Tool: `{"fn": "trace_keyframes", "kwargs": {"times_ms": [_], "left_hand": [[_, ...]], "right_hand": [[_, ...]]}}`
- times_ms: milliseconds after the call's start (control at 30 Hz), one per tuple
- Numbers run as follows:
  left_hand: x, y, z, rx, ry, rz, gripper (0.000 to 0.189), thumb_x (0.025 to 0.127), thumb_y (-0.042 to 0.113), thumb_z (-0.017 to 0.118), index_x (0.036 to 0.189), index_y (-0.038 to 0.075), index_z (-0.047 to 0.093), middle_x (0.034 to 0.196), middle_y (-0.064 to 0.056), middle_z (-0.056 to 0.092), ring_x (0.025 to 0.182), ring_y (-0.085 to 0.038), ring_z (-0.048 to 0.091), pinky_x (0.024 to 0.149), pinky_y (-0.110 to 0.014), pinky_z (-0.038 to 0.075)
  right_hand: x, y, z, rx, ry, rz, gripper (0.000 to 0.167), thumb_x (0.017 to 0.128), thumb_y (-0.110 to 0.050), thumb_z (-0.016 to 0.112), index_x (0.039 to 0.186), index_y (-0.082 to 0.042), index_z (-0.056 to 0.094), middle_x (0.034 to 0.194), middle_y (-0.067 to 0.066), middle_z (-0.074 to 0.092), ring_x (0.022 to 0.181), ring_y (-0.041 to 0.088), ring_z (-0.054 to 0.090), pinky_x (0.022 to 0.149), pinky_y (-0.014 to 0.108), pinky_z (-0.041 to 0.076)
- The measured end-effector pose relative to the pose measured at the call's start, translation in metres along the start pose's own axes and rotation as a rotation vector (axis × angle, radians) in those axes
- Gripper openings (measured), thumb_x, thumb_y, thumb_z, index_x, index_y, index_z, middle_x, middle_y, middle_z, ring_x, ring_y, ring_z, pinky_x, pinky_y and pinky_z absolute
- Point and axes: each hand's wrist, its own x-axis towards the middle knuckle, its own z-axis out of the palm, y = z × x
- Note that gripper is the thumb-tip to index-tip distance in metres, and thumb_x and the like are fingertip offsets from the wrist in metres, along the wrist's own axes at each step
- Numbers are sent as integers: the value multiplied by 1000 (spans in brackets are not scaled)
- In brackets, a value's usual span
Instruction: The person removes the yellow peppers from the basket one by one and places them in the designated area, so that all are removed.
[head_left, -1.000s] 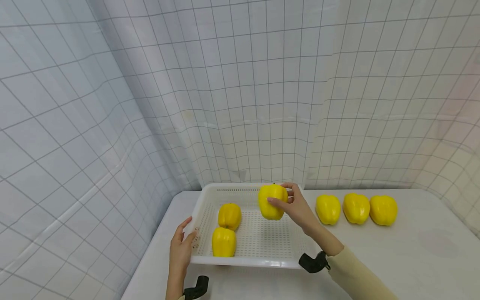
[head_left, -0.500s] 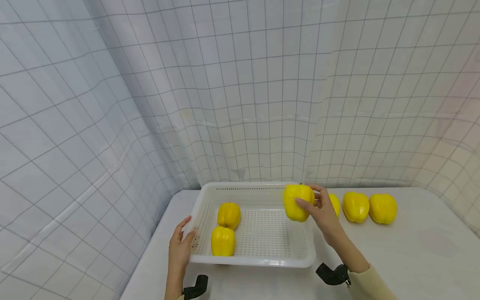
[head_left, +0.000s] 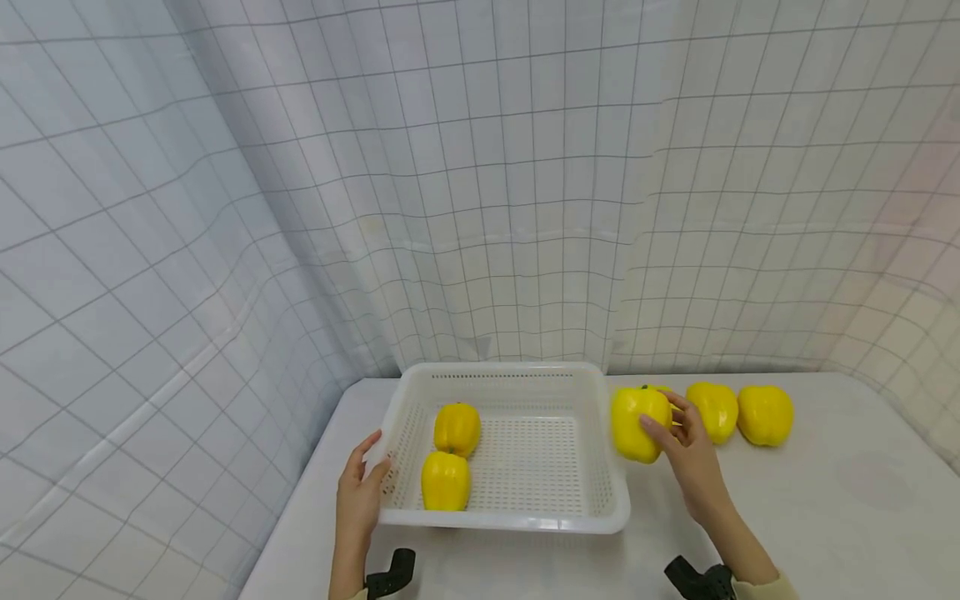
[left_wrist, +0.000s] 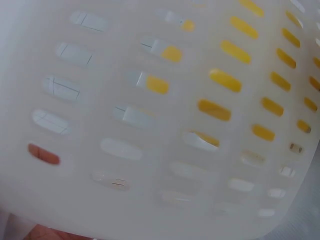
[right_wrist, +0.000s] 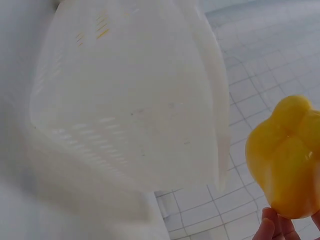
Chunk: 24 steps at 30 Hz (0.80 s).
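My right hand [head_left: 692, 458] grips a yellow bell pepper [head_left: 640, 423] just outside the right wall of a white perforated basket [head_left: 551, 523]. In the right wrist view the held bell pepper [right_wrist: 285, 155] shows its lobed underside, with fingertips [right_wrist: 267, 227] at its lower edge. At the basket's left side my left hand [head_left: 358, 496] holds the rim between thumb and fingers. Two yellow bell peppers, a back one [head_left: 457, 429] and a front one [head_left: 446, 481], lie in the left part of the basket. Their yellow shows through the slots of the basket wall [left_wrist: 120, 132] in the left wrist view.
On the white table [head_left: 832, 500] to the right lie two more bell peppers, one [head_left: 713, 412] beside another [head_left: 765, 415]. A third is mostly hidden behind the held one. A checked white curtain [head_left: 517, 208] hangs behind the table and along its left side.
My right hand has carried the bell pepper rightward from above the basket, past its right rim, and slightly lower. The left hand keeps its place at the basket.
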Motion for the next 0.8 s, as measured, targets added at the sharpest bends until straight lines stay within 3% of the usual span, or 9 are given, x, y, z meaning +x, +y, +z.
{"fn": "trace_keyframes", "kwargs": {"times_ms": [467, 800], "left_hand": [[0, 0, 1, 3, 3, 3, 46, 96, 13, 50, 142, 17, 44, 135, -19, 48, 105, -32, 53, 80, -38, 45], [0, 0, 0, 7, 0, 3, 46, 97, 14, 50, 142, 18, 44, 134, -18, 49, 105, -31, 52, 80, -37, 44]], "right_hand": [[-5, 24, -22, -70, 50, 102, 72, 94, -41, 56, 150, -11, 22, 140, 14, 28, 97, 16, 43, 76, 17, 42], [-5, 43, -29, -164, 38, 175, 75, 92, -46, 57, 150, -12, 23, 143, 17, 26, 101, 22, 40, 81, 28, 43]]}}
